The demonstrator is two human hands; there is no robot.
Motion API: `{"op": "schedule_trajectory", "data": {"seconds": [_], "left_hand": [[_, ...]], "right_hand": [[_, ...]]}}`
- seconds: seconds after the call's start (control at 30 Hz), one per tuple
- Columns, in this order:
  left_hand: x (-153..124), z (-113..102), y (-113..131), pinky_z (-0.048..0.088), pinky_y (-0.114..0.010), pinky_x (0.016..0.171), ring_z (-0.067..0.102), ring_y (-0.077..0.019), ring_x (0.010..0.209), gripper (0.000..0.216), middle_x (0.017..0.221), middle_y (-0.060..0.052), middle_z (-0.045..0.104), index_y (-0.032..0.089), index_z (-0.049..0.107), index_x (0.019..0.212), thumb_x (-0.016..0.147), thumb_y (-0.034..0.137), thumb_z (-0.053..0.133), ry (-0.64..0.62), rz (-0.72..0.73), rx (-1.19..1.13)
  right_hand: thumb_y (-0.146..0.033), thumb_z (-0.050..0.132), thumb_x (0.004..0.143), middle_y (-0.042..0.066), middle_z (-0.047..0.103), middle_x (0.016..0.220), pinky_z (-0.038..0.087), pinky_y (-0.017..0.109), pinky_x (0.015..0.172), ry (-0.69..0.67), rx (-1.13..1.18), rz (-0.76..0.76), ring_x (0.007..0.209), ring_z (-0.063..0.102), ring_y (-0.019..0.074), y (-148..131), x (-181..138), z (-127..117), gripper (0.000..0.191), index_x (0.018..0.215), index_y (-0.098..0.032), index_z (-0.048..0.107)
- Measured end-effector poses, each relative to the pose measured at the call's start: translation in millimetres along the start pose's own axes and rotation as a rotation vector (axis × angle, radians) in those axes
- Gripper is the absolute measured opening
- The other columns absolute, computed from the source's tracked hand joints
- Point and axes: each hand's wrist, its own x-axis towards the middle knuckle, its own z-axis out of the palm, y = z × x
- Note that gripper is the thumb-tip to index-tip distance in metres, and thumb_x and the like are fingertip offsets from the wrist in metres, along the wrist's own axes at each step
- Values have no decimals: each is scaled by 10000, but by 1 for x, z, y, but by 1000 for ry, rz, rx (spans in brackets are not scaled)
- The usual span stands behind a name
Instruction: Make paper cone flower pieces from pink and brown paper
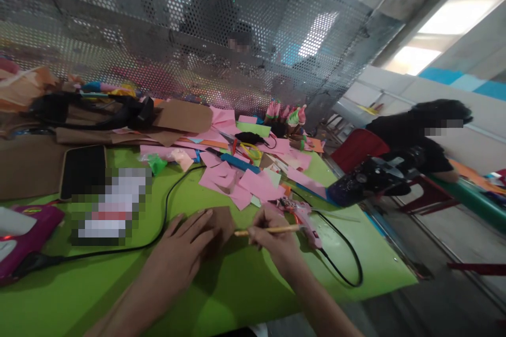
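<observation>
Brown card piece (pixel 222 224) lies flat on the green worktop (pixel 118 295) right in front of me, under the fingertips of my left hand (pixel 179 245), which is spread flat with the fingers pressing down on the card's near-left part. My right hand (pixel 272 237) sits just to the right of it, fingers pinched around a pencil (pixel 269 230). The pencil's long axis runs almost level, left to right, with its left end at the card's right edge and the other end pointing away towards the glue gun (pixel 302 216). So the card lies to the left of my right hand, and my left is the hand on it.

The worktop's near edge is close below my wrists, and its right edge falls off just past the black cord (pixel 348 268) looping there. To the left there is bare green up to another black cable (pixel 166 205). Farther off, pink paper scraps (pixel 253 184) crowd the middle, with brown sheets (pixel 182 116) beyond and a perforated metal screen (pixel 197 37) behind. A person sits at the far right.
</observation>
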Motion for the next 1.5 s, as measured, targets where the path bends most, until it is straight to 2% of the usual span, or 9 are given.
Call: {"op": "schedule_trajectory", "data": {"seconds": [0.1, 0.27, 0.43, 0.6, 1.13, 1.3, 1.5], "left_hand": [[0, 1, -1, 344, -510, 1077, 412, -252, 1375, 595, 1515, -64, 417, 275, 526, 1326, 778, 55, 450, -16, -4, -10], [-1, 5, -2, 338, -519, 1081, 394, -255, 1386, 553, 1522, -61, 409, 305, 484, 1361, 843, 111, 463, -6, -8, -26], [-1, 7, -3, 341, -501, 1077, 421, -254, 1368, 429, 1508, -49, 436, 304, 524, 1316, 914, 179, 440, 52, 9, -47], [0, 7, -2, 370, -507, 1046, 464, -260, 1336, 392, 1485, -70, 465, 283, 555, 1277, 910, 188, 455, 80, 22, -18], [0, 7, -1, 380, -507, 1036, 467, -258, 1333, 391, 1492, -66, 450, 283, 545, 1295, 923, 209, 447, 65, 27, 17], [0, 6, -2, 383, -504, 1033, 476, -257, 1325, 371, 1475, -69, 475, 269, 564, 1279, 928, 226, 453, 56, 24, 34], [0, 6, -3, 370, -496, 1051, 454, -252, 1344, 393, 1504, -50, 435, 287, 543, 1297, 925, 207, 450, 49, 11, -9]], "right_hand": [[-249, 601, 722, -28, 585, 555, 396, 218, 489, 21, 32, -45, 517, 515, 118, -8, 12, 3, 101, 672, -204, 525], [-232, 598, 724, -28, 571, 562, 386, 211, 486, 95, -27, -93, 515, 495, 107, -16, 28, 5, 105, 658, -198, 524], [-277, 601, 759, -24, 595, 593, 414, 213, 490, 77, -51, -81, 526, 518, 113, -3, 40, 8, 124, 699, -203, 522], [-266, 591, 778, -22, 602, 612, 419, 214, 495, 57, -79, -84, 534, 529, 114, 12, 45, 12, 117, 707, -206, 520], [-206, 579, 796, -33, 583, 615, 402, 221, 511, 37, -162, -118, 551, 527, 119, 11, 44, 12, 110, 703, -208, 521], [-193, 572, 785, -33, 583, 599, 374, 216, 491, 12, -194, -109, 535, 498, 115, 10, 39, 8, 104, 698, -207, 517], [-189, 580, 762, -37, 573, 574, 364, 217, 477, -27, -191, -121, 515, 484, 113, 11, 26, 4, 96, 688, -210, 523]]}}
